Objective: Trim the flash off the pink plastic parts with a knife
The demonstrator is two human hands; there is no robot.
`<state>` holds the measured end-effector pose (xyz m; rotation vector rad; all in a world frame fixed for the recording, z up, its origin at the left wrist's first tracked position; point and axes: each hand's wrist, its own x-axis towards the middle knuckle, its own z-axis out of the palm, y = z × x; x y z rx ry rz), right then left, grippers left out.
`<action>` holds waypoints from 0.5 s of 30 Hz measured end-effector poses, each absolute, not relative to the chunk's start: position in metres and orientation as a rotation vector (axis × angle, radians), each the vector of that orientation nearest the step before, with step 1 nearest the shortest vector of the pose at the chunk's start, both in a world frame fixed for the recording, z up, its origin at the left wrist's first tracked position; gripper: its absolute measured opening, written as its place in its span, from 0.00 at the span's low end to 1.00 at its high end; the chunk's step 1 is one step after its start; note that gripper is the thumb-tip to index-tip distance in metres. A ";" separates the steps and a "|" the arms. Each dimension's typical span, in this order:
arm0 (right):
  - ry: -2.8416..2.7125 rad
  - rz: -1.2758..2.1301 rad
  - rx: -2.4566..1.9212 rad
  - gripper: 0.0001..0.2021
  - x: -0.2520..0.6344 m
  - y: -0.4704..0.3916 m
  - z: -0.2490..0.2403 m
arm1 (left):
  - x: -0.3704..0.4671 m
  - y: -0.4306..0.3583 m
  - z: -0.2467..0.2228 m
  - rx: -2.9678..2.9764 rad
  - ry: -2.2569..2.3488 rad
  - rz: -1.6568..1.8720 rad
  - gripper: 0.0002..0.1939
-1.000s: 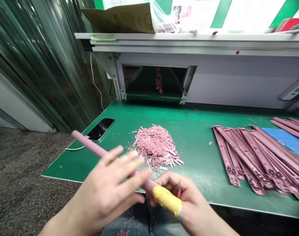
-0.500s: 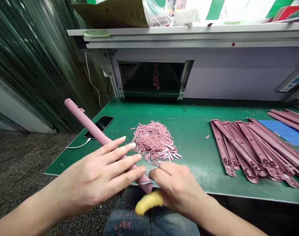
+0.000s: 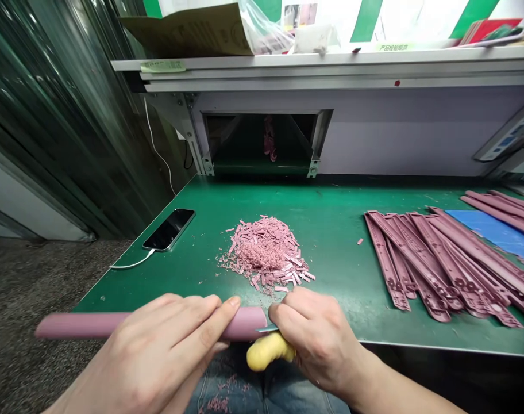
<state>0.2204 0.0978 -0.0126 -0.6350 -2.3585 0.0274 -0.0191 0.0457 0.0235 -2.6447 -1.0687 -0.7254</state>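
Observation:
A long pink plastic strip (image 3: 85,326) lies nearly level across the table's front edge, its left end sticking out past the corner. My left hand (image 3: 158,345) is wrapped over its middle. In my right hand (image 3: 320,333) is a thin blade (image 3: 267,329), most of it hidden by the fingers, meeting the strip's right end. A yellow finger cot (image 3: 270,351) covers my right thumb, just below the blade. Beyond both hands, a heap of pink shavings and small cut bits (image 3: 266,253) rests on the green table (image 3: 331,201).
Several pink strips (image 3: 443,259) are piled at the right, near a blue sheet (image 3: 499,233). A phone (image 3: 169,230) on a white cable lies by the left edge. Behind stands a shelf (image 3: 288,72) above an opening with a dark belt (image 3: 262,164).
The pink strip has swung from a steep slant to nearly level, and appears turned over. My left hand went from fingers spread on it to a closed grip. My right hand barely moved.

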 end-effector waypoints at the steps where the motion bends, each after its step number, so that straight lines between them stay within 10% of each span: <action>1: -2.354 0.026 -0.638 0.22 0.220 0.098 -0.013 | -0.017 0.044 0.020 -2.657 -1.084 -0.740 0.29; 15: -2.225 -0.050 -0.757 0.20 0.211 0.101 -0.023 | 0.010 0.029 0.012 -2.607 -1.543 -0.875 0.28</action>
